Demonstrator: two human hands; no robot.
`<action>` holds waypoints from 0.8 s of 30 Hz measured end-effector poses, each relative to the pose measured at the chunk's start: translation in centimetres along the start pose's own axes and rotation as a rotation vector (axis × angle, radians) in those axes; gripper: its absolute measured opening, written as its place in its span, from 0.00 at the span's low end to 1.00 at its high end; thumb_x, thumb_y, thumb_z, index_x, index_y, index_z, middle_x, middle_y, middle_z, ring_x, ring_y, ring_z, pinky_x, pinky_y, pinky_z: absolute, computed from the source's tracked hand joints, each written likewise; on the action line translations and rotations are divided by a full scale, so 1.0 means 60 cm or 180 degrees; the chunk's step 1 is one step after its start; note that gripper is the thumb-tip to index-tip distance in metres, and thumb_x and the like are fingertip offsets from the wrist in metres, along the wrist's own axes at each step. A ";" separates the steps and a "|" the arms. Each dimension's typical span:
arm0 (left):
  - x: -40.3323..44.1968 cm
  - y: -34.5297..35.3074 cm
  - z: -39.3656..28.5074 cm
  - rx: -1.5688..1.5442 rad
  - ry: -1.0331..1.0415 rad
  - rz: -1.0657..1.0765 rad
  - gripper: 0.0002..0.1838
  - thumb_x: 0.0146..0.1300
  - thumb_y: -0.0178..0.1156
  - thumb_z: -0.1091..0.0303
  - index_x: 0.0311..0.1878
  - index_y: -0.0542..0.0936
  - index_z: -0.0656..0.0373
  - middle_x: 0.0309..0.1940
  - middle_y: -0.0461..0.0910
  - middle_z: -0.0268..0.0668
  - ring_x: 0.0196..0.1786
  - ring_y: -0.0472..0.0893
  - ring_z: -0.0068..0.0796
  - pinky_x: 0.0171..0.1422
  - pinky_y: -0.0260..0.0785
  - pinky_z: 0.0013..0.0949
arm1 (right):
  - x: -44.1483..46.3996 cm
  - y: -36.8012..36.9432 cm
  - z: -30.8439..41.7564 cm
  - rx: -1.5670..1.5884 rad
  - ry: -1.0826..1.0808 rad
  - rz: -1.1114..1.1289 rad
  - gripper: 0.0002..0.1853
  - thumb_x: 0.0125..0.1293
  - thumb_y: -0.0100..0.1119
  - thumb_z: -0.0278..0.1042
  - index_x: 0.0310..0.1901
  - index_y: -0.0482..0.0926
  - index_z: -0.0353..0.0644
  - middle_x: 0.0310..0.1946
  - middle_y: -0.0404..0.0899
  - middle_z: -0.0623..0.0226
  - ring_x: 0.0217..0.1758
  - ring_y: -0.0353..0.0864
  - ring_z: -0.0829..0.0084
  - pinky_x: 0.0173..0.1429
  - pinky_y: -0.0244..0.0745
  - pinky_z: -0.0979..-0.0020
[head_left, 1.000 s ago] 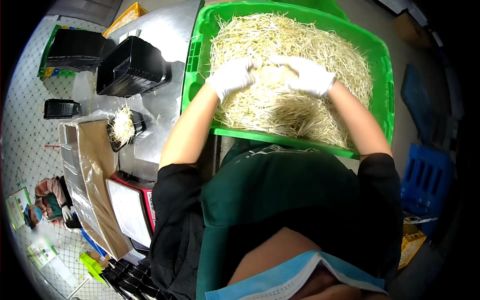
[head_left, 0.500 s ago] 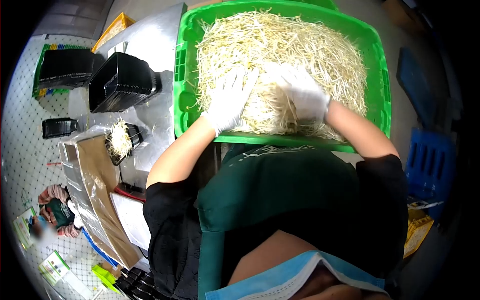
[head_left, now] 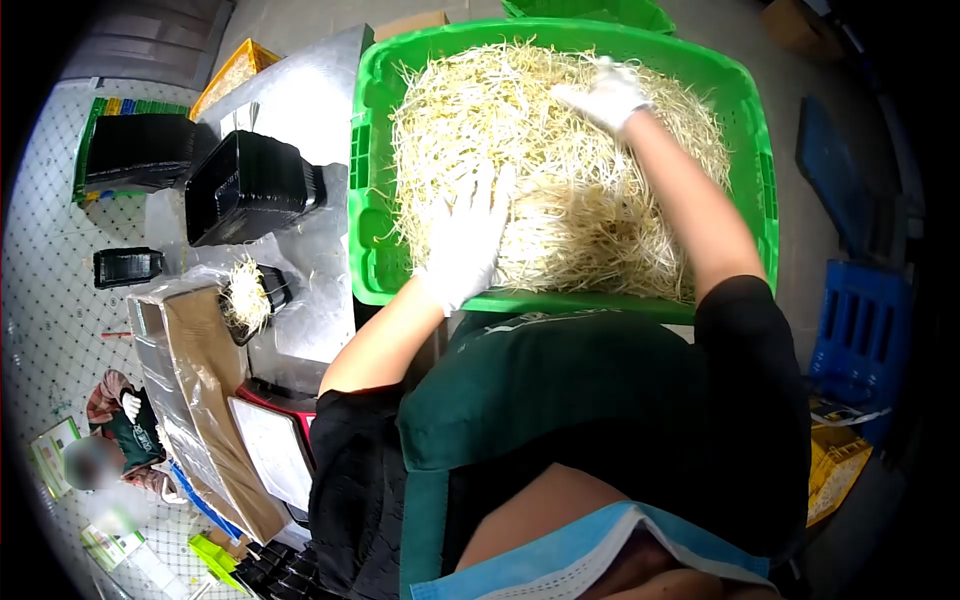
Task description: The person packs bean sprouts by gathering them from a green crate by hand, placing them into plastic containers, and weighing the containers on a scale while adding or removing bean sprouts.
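Note:
A large green crate (head_left: 365,230) holds a deep heap of pale bean sprouts (head_left: 500,110). My left hand (head_left: 466,240), in a white glove, lies flat on the sprouts near the crate's near left corner, its fingers spread. Farther back on the right, my gloved right hand (head_left: 606,97) rests on top of the heap with its thumb held away from the fingers. Neither hand shows sprouts in its grip. Left of the crate, a small black tray (head_left: 274,288) with a clump of sprouts (head_left: 248,295) sits on the metal table (head_left: 318,225).
Stacks of black trays (head_left: 250,190) stand on the table at the left. Below them are a brown box (head_left: 215,400) and a white-topped scale (head_left: 272,450). A co-worker (head_left: 135,430) is at the lower left. A blue crate (head_left: 860,330) stands at the right.
My right hand has moved from the middle of the heap to its back right. My left hand first came back towards the near left corner and now lies there, fingers spread.

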State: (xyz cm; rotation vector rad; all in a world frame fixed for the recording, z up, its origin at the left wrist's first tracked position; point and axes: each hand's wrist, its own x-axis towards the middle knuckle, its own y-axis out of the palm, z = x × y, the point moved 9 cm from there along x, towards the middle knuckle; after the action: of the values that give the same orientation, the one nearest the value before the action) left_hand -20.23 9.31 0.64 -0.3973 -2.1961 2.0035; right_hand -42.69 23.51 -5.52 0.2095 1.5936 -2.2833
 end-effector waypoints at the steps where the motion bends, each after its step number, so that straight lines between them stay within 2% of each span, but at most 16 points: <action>1: 0.006 0.007 -0.002 0.0167 -0.0004 -0.0062 0.48 0.48 0.59 0.74 0.74 0.50 0.64 0.67 0.62 0.55 0.70 0.62 0.48 0.65 0.58 0.55 | -0.004 0.004 0.018 -0.0174 -0.0063 -0.0119 0.61 0.54 0.52 0.76 0.71 0.47 0.26 0.65 0.63 0.40 0.64 0.71 0.55 0.65 0.69 0.66; 3: 0.024 0.023 -0.001 -0.0097 0.0147 0.0097 0.49 0.47 0.62 0.70 0.74 0.50 0.63 0.66 0.63 0.53 0.70 0.62 0.47 0.68 0.57 0.53 | -0.005 0.014 0.034 -0.0347 -0.0149 -0.0113 0.58 0.56 0.51 0.71 0.70 0.46 0.24 0.63 0.66 0.40 0.61 0.74 0.56 0.62 0.72 0.67; 5: 0.022 0.007 0.004 -0.0262 0.0399 -0.0377 0.50 0.47 0.64 0.68 0.74 0.51 0.64 0.61 0.70 0.52 0.65 0.70 0.44 0.64 0.64 0.47 | 0.002 0.019 0.010 -0.0080 -0.0300 0.0126 0.49 0.58 0.53 0.59 0.70 0.50 0.26 0.58 0.71 0.44 0.54 0.76 0.59 0.56 0.75 0.66; 7: 0.029 0.019 0.039 -0.1190 -0.0471 0.0388 0.51 0.45 0.71 0.64 0.73 0.55 0.61 0.63 0.70 0.50 0.63 0.72 0.46 0.63 0.67 0.39 | 0.010 -0.008 -0.046 0.0536 -0.0561 0.0074 0.39 0.58 0.54 0.44 0.68 0.57 0.34 0.51 0.76 0.52 0.46 0.78 0.64 0.50 0.77 0.66; 8: 0.021 -0.019 0.039 -0.1328 -0.0097 -0.0551 0.47 0.45 0.69 0.67 0.71 0.59 0.63 0.59 0.74 0.49 0.60 0.76 0.45 0.61 0.69 0.35 | 0.000 -0.039 -0.076 0.0875 -0.0716 -0.0073 0.35 0.58 0.55 0.37 0.68 0.61 0.37 0.48 0.77 0.56 0.42 0.78 0.67 0.48 0.77 0.66; 11: 0.021 -0.058 0.074 -0.2123 -0.0616 -0.0361 0.44 0.46 0.66 0.72 0.70 0.61 0.63 0.60 0.74 0.46 0.60 0.77 0.38 0.63 0.69 0.34 | -0.060 -0.094 -0.143 0.2057 -0.0448 0.0658 0.31 0.56 0.53 0.22 0.65 0.67 0.41 0.41 0.79 0.67 0.41 0.77 0.77 0.45 0.77 0.70; 12: 0.017 -0.031 0.107 -0.2680 -0.0680 -0.0538 0.42 0.45 0.65 0.76 0.68 0.64 0.63 0.60 0.74 0.43 0.58 0.77 0.30 0.62 0.70 0.33 | -0.068 -0.088 -0.162 0.2164 -0.0497 0.0890 0.32 0.56 0.55 0.21 0.66 0.66 0.41 0.45 0.79 0.68 0.45 0.78 0.78 0.48 0.77 0.72; 13: 0.034 -0.002 0.131 -0.3173 -0.0731 -0.0235 0.41 0.44 0.67 0.73 0.67 0.66 0.62 0.60 0.74 0.43 0.58 0.76 0.32 0.61 0.70 0.34 | -0.076 -0.081 -0.183 0.2266 -0.0537 0.1125 0.33 0.57 0.58 0.21 0.67 0.65 0.41 0.49 0.79 0.69 0.48 0.79 0.78 0.52 0.77 0.73; 14: 0.050 0.026 0.153 -0.3640 -0.0830 0.0067 0.41 0.43 0.69 0.70 0.66 0.68 0.60 0.60 0.73 0.43 0.58 0.75 0.33 0.61 0.69 0.35 | -0.089 -0.062 -0.197 0.2238 -0.0261 0.0975 0.35 0.57 0.62 0.23 0.68 0.65 0.43 0.55 0.76 0.67 0.49 0.78 0.78 0.53 0.77 0.74; 15: 0.069 0.041 0.168 -0.3249 -0.0798 0.0404 0.39 0.43 0.70 0.62 0.64 0.71 0.57 0.60 0.74 0.45 0.58 0.74 0.38 0.61 0.68 0.37 | -0.104 -0.047 -0.209 0.2209 0.0004 0.0820 0.36 0.57 0.67 0.26 0.68 0.65 0.46 0.60 0.73 0.66 0.50 0.77 0.78 0.54 0.76 0.74; 17: 0.082 0.045 0.204 -0.2587 -0.0436 -0.0141 0.41 0.42 0.70 0.56 0.64 0.71 0.55 0.62 0.70 0.46 0.63 0.67 0.42 0.65 0.63 0.43 | -0.138 -0.034 -0.178 0.0280 -0.0538 0.0586 0.43 0.54 0.68 0.58 0.71 0.60 0.64 0.76 0.43 0.57 0.76 0.53 0.56 0.75 0.54 0.57; 18: 0.084 0.047 0.212 -0.2487 -0.0268 -0.0326 0.42 0.42 0.71 0.53 0.64 0.71 0.53 0.63 0.68 0.47 0.66 0.63 0.44 0.67 0.59 0.46 | -0.171 -0.025 -0.154 -0.0052 -0.0529 0.0432 0.48 0.51 0.65 0.67 0.73 0.55 0.67 0.76 0.41 0.56 0.79 0.35 0.50 0.78 0.41 0.54; 20: 0.077 0.051 0.206 -0.2528 -0.0138 -0.0363 0.45 0.39 0.72 0.50 0.65 0.70 0.53 0.66 0.65 0.49 0.68 0.60 0.48 0.70 0.55 0.47 | -0.258 -0.008 -0.074 -0.0713 -0.0982 0.0631 0.54 0.48 0.63 0.70 0.74 0.53 0.54 0.76 0.42 0.54 0.78 0.36 0.45 0.78 0.36 0.46; 22: 0.067 0.055 0.175 -0.2738 -0.0159 -0.0136 0.49 0.37 0.75 0.52 0.66 0.69 0.54 0.67 0.62 0.50 0.68 0.61 0.51 0.73 0.54 0.45 | -0.318 0.021 -0.047 -0.1407 -0.1483 0.0276 0.58 0.45 0.67 0.66 0.73 0.51 0.45 0.74 0.49 0.50 0.76 0.44 0.45 0.76 0.43 0.48; 23: 0.064 0.058 0.161 -0.2804 -0.0163 -0.0065 0.50 0.36 0.75 0.52 0.66 0.68 0.54 0.68 0.61 0.51 0.68 0.61 0.52 0.73 0.53 0.44 | -0.342 0.015 -0.038 -0.1827 -0.0972 0.0314 0.59 0.44 0.70 0.63 0.73 0.50 0.44 0.73 0.51 0.49 0.75 0.49 0.47 0.75 0.47 0.51; 24: 0.058 0.045 0.155 -0.2261 -0.0128 -0.0499 0.49 0.36 0.75 0.55 0.66 0.67 0.56 0.67 0.62 0.51 0.67 0.63 0.53 0.73 0.54 0.43 | -0.335 0.015 -0.047 -0.1915 -0.1128 -0.0026 0.56 0.48 0.68 0.62 0.73 0.49 0.45 0.70 0.54 0.46 0.72 0.54 0.49 0.72 0.53 0.52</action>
State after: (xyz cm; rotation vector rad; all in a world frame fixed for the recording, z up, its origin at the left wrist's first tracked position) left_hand -25.92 1.65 -3.21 -0.2397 -2.8059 1.1099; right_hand -23.94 29.81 -1.01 -0.3321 1.9731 -1.6214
